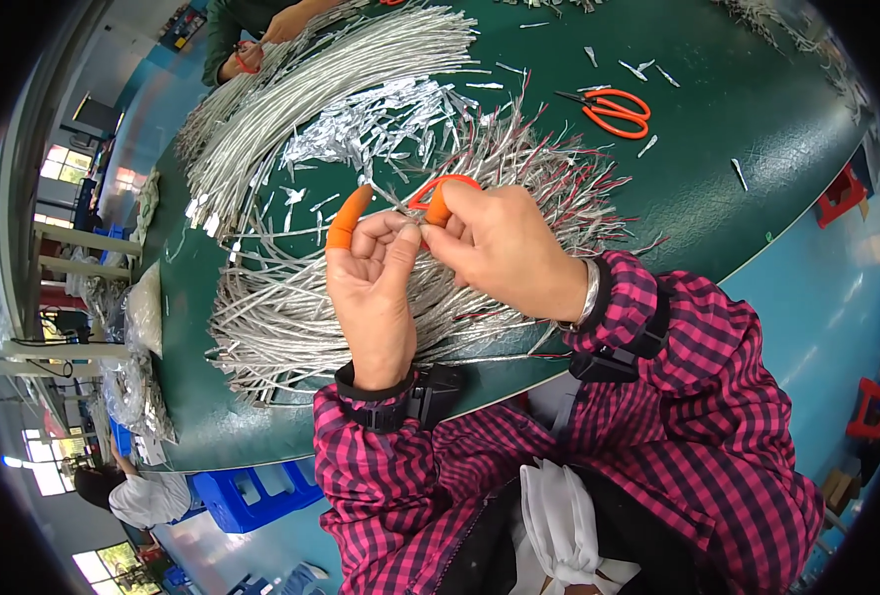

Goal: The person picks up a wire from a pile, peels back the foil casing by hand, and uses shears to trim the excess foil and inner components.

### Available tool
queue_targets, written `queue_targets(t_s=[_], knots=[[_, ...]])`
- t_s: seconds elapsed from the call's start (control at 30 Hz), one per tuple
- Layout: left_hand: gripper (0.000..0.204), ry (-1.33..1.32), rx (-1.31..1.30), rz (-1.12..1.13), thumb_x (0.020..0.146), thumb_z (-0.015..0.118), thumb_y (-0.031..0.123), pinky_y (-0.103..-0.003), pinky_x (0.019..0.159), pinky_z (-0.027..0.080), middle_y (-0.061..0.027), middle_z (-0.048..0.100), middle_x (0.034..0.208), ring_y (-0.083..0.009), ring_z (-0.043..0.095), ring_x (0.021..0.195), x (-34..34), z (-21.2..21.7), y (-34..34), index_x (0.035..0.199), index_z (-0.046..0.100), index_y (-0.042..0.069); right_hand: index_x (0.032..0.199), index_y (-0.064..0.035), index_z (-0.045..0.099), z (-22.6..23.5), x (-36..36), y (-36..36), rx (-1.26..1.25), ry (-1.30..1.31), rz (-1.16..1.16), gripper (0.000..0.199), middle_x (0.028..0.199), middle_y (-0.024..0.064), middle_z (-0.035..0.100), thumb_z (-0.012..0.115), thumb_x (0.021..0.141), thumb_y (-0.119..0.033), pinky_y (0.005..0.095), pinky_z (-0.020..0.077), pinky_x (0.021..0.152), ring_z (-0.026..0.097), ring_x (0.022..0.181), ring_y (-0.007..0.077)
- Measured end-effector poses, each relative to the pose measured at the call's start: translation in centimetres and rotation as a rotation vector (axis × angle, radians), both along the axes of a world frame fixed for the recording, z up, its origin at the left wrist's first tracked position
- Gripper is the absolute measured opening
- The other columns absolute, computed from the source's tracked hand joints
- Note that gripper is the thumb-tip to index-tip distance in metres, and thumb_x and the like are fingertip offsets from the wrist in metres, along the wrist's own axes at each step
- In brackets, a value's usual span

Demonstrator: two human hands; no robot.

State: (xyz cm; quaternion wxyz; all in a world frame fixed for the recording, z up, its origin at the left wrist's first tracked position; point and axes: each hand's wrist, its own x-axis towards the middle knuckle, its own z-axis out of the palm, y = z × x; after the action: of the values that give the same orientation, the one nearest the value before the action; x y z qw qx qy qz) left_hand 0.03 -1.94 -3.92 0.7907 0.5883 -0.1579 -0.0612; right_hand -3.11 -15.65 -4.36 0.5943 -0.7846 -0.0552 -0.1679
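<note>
My left hand and my right hand meet at the middle of the table, their thumbs and fingertips pinching the end of a thin silver braided cable. Both hands have an orange finger cot on one finger. A red scissors handle shows behind the right hand's fingers; its blades are mostly hidden, and I cannot tell how it is held. Beneath and around the hands lies a spread bundle of silver cables, with frayed ends and thin red wires toward the right.
A second cable bundle lies farther off beside a heap of foil scraps. Orange-handled snips rest on the green table. Across the table, another person's hand works on cables. A blue stool stands at the left.
</note>
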Motion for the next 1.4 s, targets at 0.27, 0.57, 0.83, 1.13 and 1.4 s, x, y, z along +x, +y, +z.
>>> queue_targets(t_s=[0.27, 0.57, 0.83, 1.13, 1.4], knots=[[0.051, 0.079, -0.025, 0.002, 0.084, 0.061, -0.005, -0.024, 0.081, 0.044, -0.0055, 0.058, 0.094, -0.0108, 0.056, 0.086, 0.3, -0.2, 0.1, 0.129, 0.038, -0.005, 0.077, -0.0005, 0.051, -1.1, 0.2, 0.5, -0.510, -0.406, -0.187, 0.013, 0.058, 0.0124, 0.056, 0.063, 0.078, -0.006, 0.0337, 0.0466, 0.045, 0.059, 0.052, 0.0281], [0.051, 0.005, -0.032, 0.021, 0.083, 0.060, -0.006, -0.024, 0.080, 0.044, -0.0049, 0.058, 0.094, -0.0100, 0.055, 0.084, -0.1, 0.1, -0.1, 0.129, 0.039, -0.003, 0.077, -0.0014, 0.051, 1.1, -0.4, -0.3, 0.072, 0.126, 0.047, 0.014, 0.061, 0.0118, 0.056, 0.063, 0.078, -0.006, 0.0339, 0.0468, 0.045, 0.059, 0.054, 0.0272], [0.049, 0.114, -0.054, 0.021, 0.083, 0.060, -0.005, -0.023, 0.078, 0.045, -0.0055, 0.059, 0.094, -0.0104, 0.056, 0.086, -0.2, 0.5, 0.0, 0.129, 0.040, -0.003, 0.081, -0.0017, 0.049, -0.9, 0.0, 0.2, -0.526, -0.386, -0.159, 0.013, 0.064, 0.0104, 0.055, 0.062, 0.077, -0.006, 0.0327, 0.0480, 0.045, 0.061, 0.056, 0.0246], [0.051, 0.128, -0.057, -0.031, 0.083, 0.058, -0.005, -0.024, 0.081, 0.043, -0.0049, 0.058, 0.094, -0.0107, 0.055, 0.088, 0.3, 0.2, 0.2, 0.130, 0.038, -0.005, 0.084, -0.0016, 0.050, -0.9, 0.0, 0.2, -0.673, -0.453, -0.154, 0.015, 0.063, 0.0089, 0.053, 0.063, 0.078, -0.006, 0.0303, 0.0472, 0.043, 0.059, 0.053, 0.0231], [0.051, 0.087, -0.067, -0.030, 0.082, 0.059, -0.005, -0.024, 0.081, 0.044, -0.0053, 0.058, 0.094, -0.0107, 0.055, 0.087, 0.0, 0.2, 0.3, 0.129, 0.039, -0.004, 0.081, -0.0001, 0.052, 0.7, -0.2, -0.2, 0.022, 0.073, 0.017, 0.014, 0.058, 0.0120, 0.057, 0.064, 0.079, -0.007, 0.0268, 0.0481, 0.046, 0.063, 0.054, 0.0246]])
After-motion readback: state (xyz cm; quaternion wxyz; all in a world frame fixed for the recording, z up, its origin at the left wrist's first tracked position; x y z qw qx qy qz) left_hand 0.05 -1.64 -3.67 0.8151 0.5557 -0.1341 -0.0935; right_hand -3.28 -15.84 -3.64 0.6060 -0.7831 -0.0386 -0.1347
